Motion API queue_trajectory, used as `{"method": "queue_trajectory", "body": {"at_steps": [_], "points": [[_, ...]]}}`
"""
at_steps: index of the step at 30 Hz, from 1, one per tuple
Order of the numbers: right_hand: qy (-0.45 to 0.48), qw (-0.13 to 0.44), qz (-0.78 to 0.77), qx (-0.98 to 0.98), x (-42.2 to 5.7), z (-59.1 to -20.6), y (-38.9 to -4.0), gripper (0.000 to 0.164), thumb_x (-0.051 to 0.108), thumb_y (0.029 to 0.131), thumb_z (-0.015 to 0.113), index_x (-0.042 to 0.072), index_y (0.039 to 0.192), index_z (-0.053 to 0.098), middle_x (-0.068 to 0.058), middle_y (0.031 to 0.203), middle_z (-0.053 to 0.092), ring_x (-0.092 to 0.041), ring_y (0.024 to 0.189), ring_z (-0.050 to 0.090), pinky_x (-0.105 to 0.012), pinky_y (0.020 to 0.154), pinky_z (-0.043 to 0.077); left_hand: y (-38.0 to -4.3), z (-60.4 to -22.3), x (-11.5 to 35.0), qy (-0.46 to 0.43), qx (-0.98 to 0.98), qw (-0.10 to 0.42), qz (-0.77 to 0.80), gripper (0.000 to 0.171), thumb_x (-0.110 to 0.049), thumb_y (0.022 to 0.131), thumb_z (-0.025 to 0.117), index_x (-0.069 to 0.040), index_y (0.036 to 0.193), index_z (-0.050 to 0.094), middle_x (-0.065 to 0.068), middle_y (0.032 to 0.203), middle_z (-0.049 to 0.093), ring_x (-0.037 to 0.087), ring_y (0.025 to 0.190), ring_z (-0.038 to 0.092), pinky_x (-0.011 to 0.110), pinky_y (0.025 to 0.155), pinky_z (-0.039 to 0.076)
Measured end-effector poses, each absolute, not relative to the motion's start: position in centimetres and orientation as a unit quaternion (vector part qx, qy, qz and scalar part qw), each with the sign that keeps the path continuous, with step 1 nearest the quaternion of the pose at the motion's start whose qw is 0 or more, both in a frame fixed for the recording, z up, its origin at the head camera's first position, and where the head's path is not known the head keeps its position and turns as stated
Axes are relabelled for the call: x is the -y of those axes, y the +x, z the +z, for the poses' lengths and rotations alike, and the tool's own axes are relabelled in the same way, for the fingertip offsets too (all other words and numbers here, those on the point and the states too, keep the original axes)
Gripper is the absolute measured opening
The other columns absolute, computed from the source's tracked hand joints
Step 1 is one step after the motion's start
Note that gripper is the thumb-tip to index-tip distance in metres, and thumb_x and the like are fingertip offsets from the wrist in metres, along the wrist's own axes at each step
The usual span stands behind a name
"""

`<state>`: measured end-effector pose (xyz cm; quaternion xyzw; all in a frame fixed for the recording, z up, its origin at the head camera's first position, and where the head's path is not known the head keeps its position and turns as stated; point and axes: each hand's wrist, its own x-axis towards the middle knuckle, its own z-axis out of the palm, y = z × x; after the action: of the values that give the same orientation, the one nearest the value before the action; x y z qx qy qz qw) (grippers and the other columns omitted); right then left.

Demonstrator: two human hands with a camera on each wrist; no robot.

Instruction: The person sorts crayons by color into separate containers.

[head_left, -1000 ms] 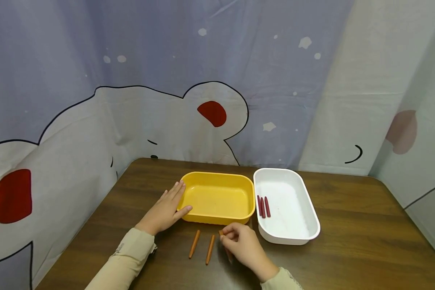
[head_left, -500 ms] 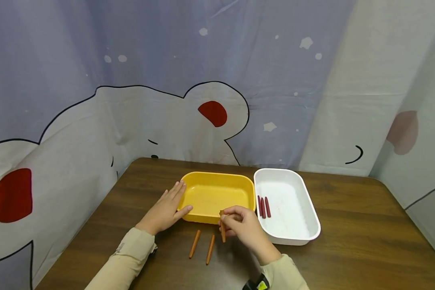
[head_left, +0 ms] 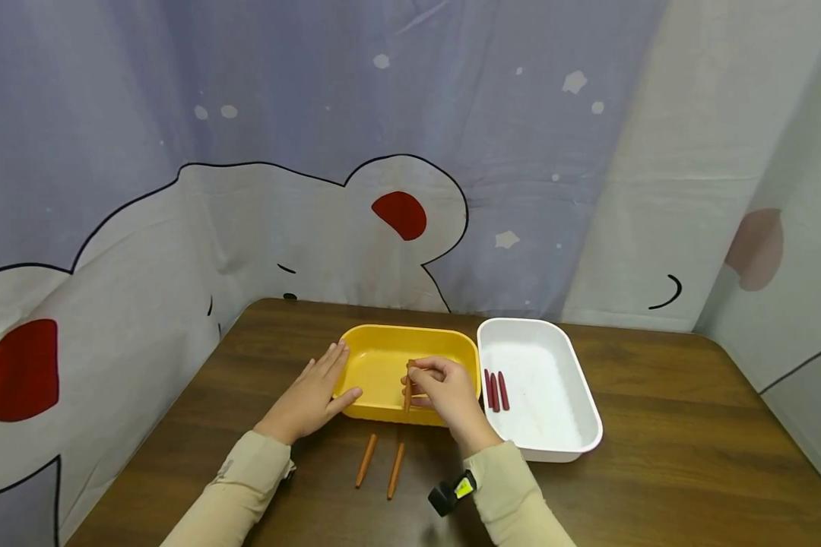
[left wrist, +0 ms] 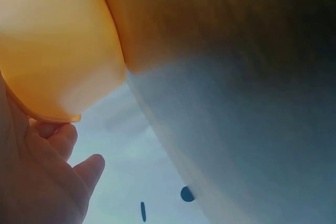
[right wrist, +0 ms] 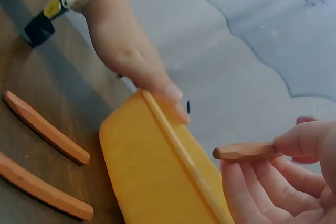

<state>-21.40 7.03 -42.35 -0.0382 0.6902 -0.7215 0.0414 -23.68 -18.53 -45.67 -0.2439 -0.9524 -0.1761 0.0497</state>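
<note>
Right hand (head_left: 451,395): grasping, with an orange-brown stick (head_left: 407,393) pinched between thumb and fingers. The stick is held upright-leaning at the near rim of the yellow tray (head_left: 376,372), in the head view; its exact height over the rim cannot be told. Left hand (head_left: 311,396): fingers extended, gripping nothing, resting against the yellow tray's left end. A black wrist device (head_left: 442,499) shows at the right cuff.

Two further sticks, a left stick (head_left: 366,460) and a right stick (head_left: 396,471), lie apart on the table (head_left: 657,425), on the near side of the yellow tray. The tray sits close to the table's far edge. Just to its right, also near that edge, stands a white tray (head_left: 547,387); three dark red sticks (head_left: 503,391) lie along its left wall. A printed curtain (head_left: 280,114) hangs behind the far edge.
</note>
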Motion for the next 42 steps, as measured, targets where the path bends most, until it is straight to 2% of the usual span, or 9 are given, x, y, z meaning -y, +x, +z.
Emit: {"method": "queue_trajectory", "body": {"at_steps": [9,19,24,32,39,42], "points": [[0.004,0.06,-0.695,-0.716,-5.5,-42.4,-24.1,0.028,0.009,0.099,0.064,-0.01,0.119,0.064,-0.02,0.095,0.073,-0.025,0.076,0.073,-0.039,0.072,0.063,-23.7,-45.7,18.5,-0.242,0.952,0.048,-0.181,0.082,-0.049,0.104,0.051,0.005,0.158,0.023,0.018,0.167,0.016,0.035,0.154,0.017,0.059,0.121,0.019],[0.015,0.07,-0.648,-0.758,-4.5,-43.8,-26.4,0.021,0.006,0.098,0.063,-0.01,0.112,0.065,-0.018,0.089,0.07,-0.023,0.067,0.071,-0.034,0.062,0.062,-23.7,-45.7,18.6,-0.244,0.952,0.05,-0.179,0.082,-0.049,0.104,0.051,0.006,0.158,0.023,0.019,0.167,0.018,0.035,0.153,0.018,0.059,0.121,0.019],[0.014,0.058,-0.632,-0.773,-4.5,-43.9,-26.5,0.023,0.01,0.1,0.062,-0.008,0.115,0.064,-0.019,0.089,0.071,-0.022,0.068,0.071,-0.034,0.065,0.063,-23.6,-45.6,18.5,-0.242,0.952,0.048,-0.18,0.082,-0.049,0.104,0.052,0.006,0.158,0.023,0.019,0.167,0.017,0.035,0.154,0.018,0.059,0.121,0.019],[0.005,0.033,-0.609,-0.793,-4.7,-43.6,-26.0,0.026,0.011,0.101,0.059,-0.008,0.117,0.064,-0.024,0.094,0.07,-0.031,0.076,0.072,-0.036,0.068,0.063,-23.5,-45.5,18.6,-0.243,0.953,0.046,-0.178,0.081,-0.048,0.104,0.051,0.006,0.158,0.023,0.019,0.167,0.017,0.035,0.154,0.017,0.058,0.121,0.018],[-0.016,0.001,-0.599,-0.8,-5.1,-43.1,-25.2,0.024,0.005,0.098,0.06,-0.01,0.115,0.066,-0.027,0.096,0.07,-0.038,0.082,0.072,-0.036,0.07,0.063,-23.6,-45.5,18.5,-0.243,0.953,0.046,-0.174,0.081,-0.049,0.104,0.052,0.005,0.158,0.023,0.018,0.167,0.016,0.034,0.154,0.017,0.058,0.121,0.018],[-0.026,-0.014,-0.597,-0.802,-5.3,-42.8,-24.7,0.023,0.005,0.096,0.06,-0.01,0.113,0.067,-0.026,0.094,0.07,-0.037,0.08,0.072,-0.034,0.069,0.063,-23.6,-45.5,18.5,-0.243,0.953,0.046,-0.175,0.081,-0.048,0.104,0.051,0.005,0.158,0.023,0.018,0.167,0.016,0.034,0.154,0.017,0.058,0.121,0.018]]}}
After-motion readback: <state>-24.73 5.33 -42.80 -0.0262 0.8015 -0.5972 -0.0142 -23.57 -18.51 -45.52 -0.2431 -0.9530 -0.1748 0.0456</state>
